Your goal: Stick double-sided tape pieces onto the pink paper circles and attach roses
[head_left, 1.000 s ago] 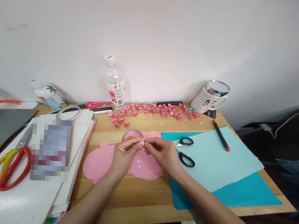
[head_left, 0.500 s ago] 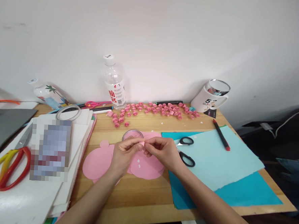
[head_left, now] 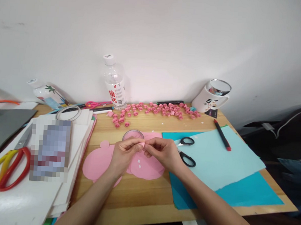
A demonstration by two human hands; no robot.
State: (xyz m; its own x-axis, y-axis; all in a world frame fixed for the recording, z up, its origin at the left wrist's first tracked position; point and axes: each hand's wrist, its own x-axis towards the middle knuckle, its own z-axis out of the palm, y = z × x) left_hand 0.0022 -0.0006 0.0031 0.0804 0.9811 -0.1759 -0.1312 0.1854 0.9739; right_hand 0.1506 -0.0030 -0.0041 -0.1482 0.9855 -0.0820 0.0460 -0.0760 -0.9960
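Observation:
Both hands meet over the desk with a small piece of pink paper (head_left: 142, 144) pinched between them. My left hand (head_left: 126, 154) is closed on the paper from the left, thumb and forefinger at its edge. From the right, my right hand (head_left: 163, 152) holds the same piece in its fingertips; part of it is hidden by the fingers. Pink paper circles (head_left: 147, 170) lie beneath the hands, with tiny white scraps on top. Behind the hands sits a round ring-shaped item (head_left: 133, 132). Several rolled pink paper roses (head_left: 155, 110) are spread along the back of the desk.
Black-handled scissors (head_left: 187, 159) rest on light blue paper (head_left: 221, 164) at right, beside a marker (head_left: 222, 135). A plastic bottle (head_left: 115, 85) and a white mug (head_left: 210, 97) stand near the wall. At left, yellow-and-red scissors (head_left: 15, 172) lie on stacked white paper (head_left: 46, 194).
Almost nothing differs. The whole view has shifted very slightly, and both hands still pinch the pink paper in the same place.

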